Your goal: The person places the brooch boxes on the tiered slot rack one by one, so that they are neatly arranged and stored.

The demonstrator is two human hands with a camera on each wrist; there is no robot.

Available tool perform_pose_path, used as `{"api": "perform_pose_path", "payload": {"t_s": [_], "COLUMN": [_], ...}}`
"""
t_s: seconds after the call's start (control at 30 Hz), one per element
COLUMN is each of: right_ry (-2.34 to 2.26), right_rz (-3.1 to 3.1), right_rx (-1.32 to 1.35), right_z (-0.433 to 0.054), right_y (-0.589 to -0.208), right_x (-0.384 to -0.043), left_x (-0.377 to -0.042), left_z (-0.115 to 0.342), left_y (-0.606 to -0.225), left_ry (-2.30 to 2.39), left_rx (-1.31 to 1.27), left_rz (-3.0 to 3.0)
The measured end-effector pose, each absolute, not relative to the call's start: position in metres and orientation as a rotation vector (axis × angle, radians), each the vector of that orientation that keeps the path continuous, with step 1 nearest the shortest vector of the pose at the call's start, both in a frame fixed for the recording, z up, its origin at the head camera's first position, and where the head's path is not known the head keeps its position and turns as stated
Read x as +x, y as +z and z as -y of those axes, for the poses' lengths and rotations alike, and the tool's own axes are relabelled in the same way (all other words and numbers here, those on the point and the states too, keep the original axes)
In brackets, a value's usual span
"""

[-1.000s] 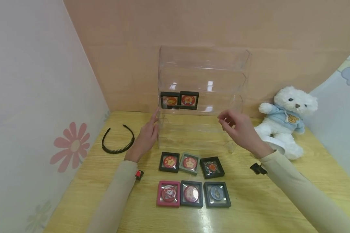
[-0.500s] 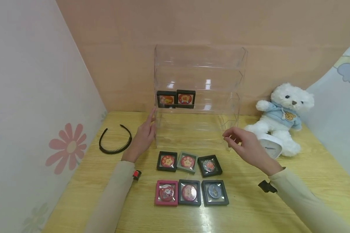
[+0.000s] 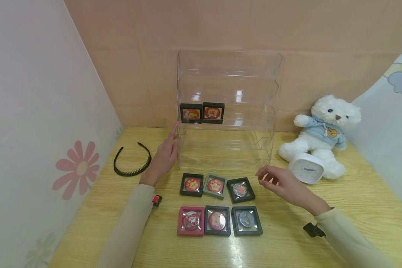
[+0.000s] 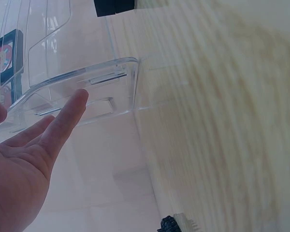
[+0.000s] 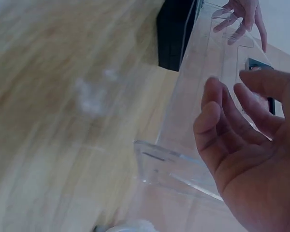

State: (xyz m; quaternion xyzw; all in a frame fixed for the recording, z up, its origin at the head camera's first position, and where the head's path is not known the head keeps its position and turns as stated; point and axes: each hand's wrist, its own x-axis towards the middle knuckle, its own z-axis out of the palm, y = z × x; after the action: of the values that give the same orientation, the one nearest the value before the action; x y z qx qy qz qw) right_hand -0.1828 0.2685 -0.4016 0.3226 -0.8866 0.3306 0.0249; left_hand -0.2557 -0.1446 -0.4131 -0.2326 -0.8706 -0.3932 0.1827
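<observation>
A clear acrylic tiered rack (image 3: 227, 145) stands at the back of the table. Two black-framed badges, a left one (image 3: 191, 113) and a right one (image 3: 213, 112), lean side by side on its middle tier. My left hand (image 3: 163, 158) is at the rack's left side, and in the left wrist view its straight fingers (image 4: 70, 116) lie along the side panel. To the right of the rack's front, my right hand (image 3: 284, 184) hovers with loosely bent fingers and nothing in them. Nearest to it is a black square frame with a red badge (image 3: 240, 190).
On the table lie a black-framed star badge (image 3: 191, 184), a green-framed one (image 3: 215, 185), and a front row with pink (image 3: 191, 221), dark (image 3: 217, 220) and dark green (image 3: 246, 220) frames. A black headband (image 3: 133, 173) is left; a white teddy bear (image 3: 328, 136) and clock (image 3: 307, 168) are right.
My right hand has come down and toward me, from before the rack's lower tiers to beside its front right corner. The left hand stays at the rack's side. The head view has shifted slightly.
</observation>
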Motion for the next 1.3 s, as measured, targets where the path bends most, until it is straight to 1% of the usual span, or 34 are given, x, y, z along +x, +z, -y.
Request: {"api": "perform_pose_path", "payload": {"t_s": [0.47,1.3], "right_ry": [1.113,0.961], "right_rz": [2.958,2.920], "right_rx": [1.079,1.149], "right_z": [-0.291,-0.282], "right_y": [-0.423,-0.433], "right_x": [-0.178,-0.192], "left_x": [-0.255,-0.256], "left_z": [0.144,0.144], "left_y": [-0.412,-0.414], "left_ry": [-1.122,-1.113], "left_rx": [-0.640,-0.639], "left_rz": [2.484,2.469]}}
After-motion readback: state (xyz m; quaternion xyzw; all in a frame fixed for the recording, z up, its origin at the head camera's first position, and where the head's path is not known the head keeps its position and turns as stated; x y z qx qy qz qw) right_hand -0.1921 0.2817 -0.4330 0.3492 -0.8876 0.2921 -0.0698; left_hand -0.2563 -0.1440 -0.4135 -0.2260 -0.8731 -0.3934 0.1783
